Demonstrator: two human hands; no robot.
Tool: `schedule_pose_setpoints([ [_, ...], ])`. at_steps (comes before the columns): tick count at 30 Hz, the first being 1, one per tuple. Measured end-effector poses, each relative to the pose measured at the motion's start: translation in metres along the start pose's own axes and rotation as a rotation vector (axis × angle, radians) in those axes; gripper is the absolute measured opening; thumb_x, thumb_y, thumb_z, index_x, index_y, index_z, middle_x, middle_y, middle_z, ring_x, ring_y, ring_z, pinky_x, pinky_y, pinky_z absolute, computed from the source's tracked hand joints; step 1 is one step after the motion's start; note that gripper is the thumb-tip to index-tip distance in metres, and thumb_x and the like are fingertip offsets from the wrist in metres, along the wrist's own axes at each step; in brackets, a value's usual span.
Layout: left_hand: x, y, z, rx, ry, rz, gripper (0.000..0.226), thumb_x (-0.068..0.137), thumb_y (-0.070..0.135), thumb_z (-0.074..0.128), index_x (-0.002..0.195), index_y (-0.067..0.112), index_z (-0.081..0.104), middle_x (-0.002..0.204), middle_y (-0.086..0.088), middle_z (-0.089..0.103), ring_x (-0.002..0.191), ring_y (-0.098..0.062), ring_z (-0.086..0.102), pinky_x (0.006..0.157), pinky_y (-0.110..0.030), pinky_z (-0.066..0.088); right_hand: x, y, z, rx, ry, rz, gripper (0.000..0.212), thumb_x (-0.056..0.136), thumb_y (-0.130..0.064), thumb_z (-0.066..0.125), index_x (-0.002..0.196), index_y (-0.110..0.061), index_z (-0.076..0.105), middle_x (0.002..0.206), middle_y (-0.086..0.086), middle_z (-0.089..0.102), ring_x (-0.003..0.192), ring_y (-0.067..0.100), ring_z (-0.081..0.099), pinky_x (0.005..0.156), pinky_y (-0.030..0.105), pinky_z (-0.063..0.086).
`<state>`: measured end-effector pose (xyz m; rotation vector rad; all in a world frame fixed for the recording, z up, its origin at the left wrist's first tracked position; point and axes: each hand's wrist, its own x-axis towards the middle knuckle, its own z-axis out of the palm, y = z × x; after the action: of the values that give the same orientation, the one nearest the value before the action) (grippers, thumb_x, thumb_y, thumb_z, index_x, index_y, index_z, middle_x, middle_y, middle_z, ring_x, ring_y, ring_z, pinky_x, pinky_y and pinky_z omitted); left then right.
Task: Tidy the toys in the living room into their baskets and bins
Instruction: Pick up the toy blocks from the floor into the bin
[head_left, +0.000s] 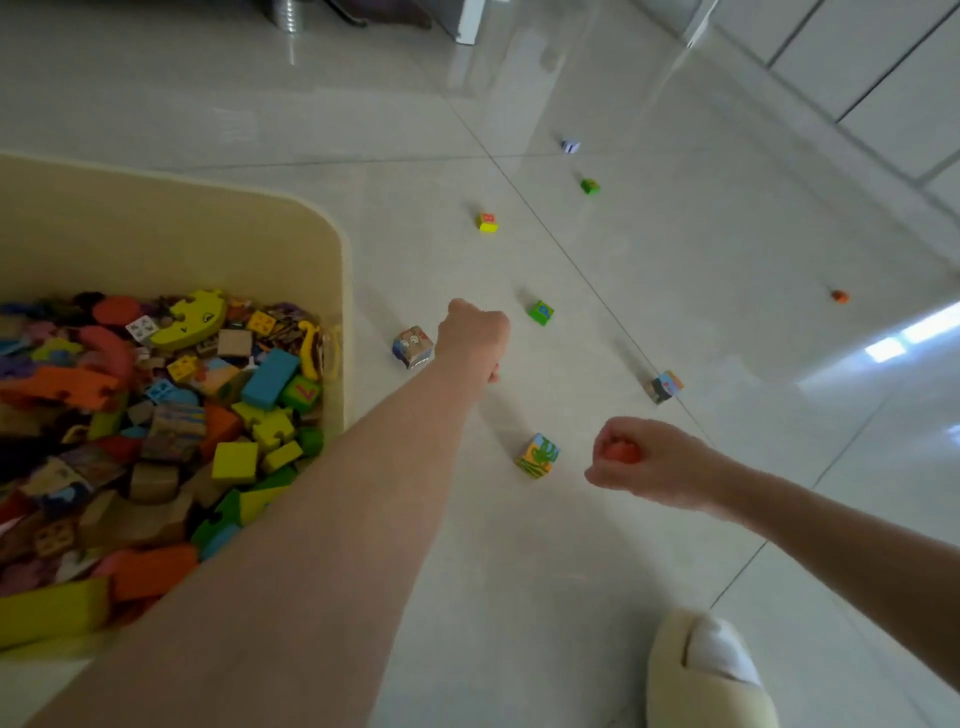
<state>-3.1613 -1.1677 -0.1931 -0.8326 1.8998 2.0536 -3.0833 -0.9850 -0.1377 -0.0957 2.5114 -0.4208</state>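
While the cream bin (332, 244) at the left already brims with blocks and puzzle pieces, a scatter of cubes lies loose on the tiled floor (519, 571) beyond its right wall. The left hand (474, 338) reaches out over the floor, fingers curled down; whether it grips anything I cannot tell, since the knuckles hide the palm. It hangs just beside a picture cube (413, 346) that sits near the bin's right wall. The right hand (641, 460) is closed around a small orange piece (618, 453), only part of which shows between the fingers.

Collection is the step in hand, seemingly midway: one toy gathered, another about to be taken. Near the right hand lies a leaf-patterned cube (538, 455); further out are a green cube (540, 312), a blue-faced cube (666, 386), a yellow cube (487, 222), another green one (589, 186), a white one (570, 145) and an orange bit (839, 296) well apart to the right.

Next, the left hand probably needs to close on the picture cube and carry it over the rim, with the orange piece dropped in too.
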Motion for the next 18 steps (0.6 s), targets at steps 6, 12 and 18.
schedule_pose_setpoints([
  [6,0.004,-0.001,-0.017,0.484,0.151,0.193,0.016,0.083,0.023,0.053,0.093,0.012,0.048,0.091,-0.008,0.054,0.097,-0.03,0.058,0.077,-0.03,0.042,0.054,0.004,0.024,-0.259,-0.038,-0.191,0.06,0.074,-0.044,0.071,0.126,-0.027,0.046,0.116,-0.001,0.043,0.107,0.021,0.054,0.092,0.029,0.042],
  [12,0.022,-0.018,-0.022,0.795,0.239,0.25,0.026,0.079,0.036,0.062,0.094,0.017,0.05,0.1,-0.007,0.061,0.095,-0.027,0.06,0.079,-0.029,0.041,0.103,0.024,0.058,-0.414,-0.025,-0.25,0.035,0.086,-0.037,0.057,0.118,-0.024,0.051,0.115,0.005,0.048,0.106,0.029,0.054,0.078,0.03,0.04],
  [18,0.041,-0.004,-0.025,1.066,0.292,0.28,0.043,0.081,0.044,0.06,0.115,0.018,0.052,0.121,-0.006,0.048,0.107,-0.024,0.055,0.084,-0.029,0.039,0.143,0.028,0.008,0.001,-0.06,-0.374,0.019,0.082,-0.028,0.064,0.1,-0.023,0.064,0.092,-0.001,0.063,0.084,0.018,0.06,0.075,0.024,0.045],
])
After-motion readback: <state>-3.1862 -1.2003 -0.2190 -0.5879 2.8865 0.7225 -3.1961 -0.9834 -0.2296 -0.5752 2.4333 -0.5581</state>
